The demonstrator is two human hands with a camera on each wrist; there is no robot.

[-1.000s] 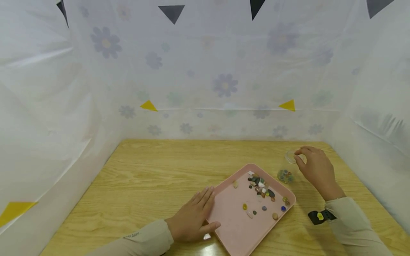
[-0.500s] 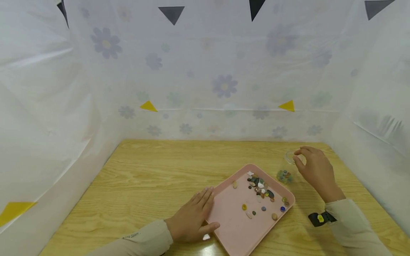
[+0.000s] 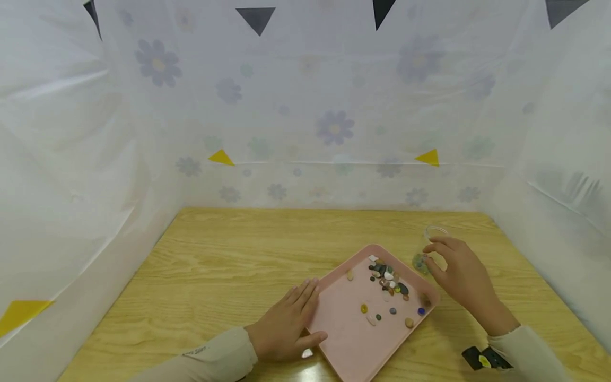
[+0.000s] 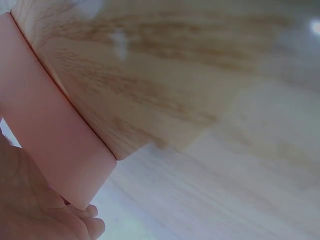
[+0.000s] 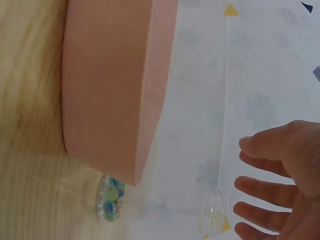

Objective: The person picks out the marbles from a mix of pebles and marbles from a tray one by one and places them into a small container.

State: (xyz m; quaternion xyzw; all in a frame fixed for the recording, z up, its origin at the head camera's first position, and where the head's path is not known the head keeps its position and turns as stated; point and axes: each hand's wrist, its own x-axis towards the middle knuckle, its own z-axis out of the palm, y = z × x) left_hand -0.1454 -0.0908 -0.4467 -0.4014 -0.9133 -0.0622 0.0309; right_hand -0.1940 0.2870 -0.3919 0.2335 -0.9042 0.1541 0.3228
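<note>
A pink tray [image 3: 334,339] lies angled on the table with several polished stones [image 3: 389,276] in its far half. My left hand [image 3: 288,321] rests flat along the tray's left rim, fingers straight. Beyond the tray's right corner sits a small clear dish of glass marbles [image 3: 418,263]. My right hand [image 3: 460,273] hovers beside it, thumb and fingers bent loosely with a gap between the tips, overlapping the dish in the head view. Nothing shows between those fingers in the right wrist view. Just behind stands a round clear glass container [image 3: 433,230], partly covered by the hand.
The wooden table [image 3: 229,254] is enclosed by white flower-printed sheeting [image 3: 286,106] at the back and both sides. A dark blue bead [image 3: 421,311] and a tan stone [image 3: 409,322] lie near the tray's right rim.
My right hand has moved from the clear glass container toward me, over to the dish of marbles and the tray's right corner. The left hand and tray have stayed put.
</note>
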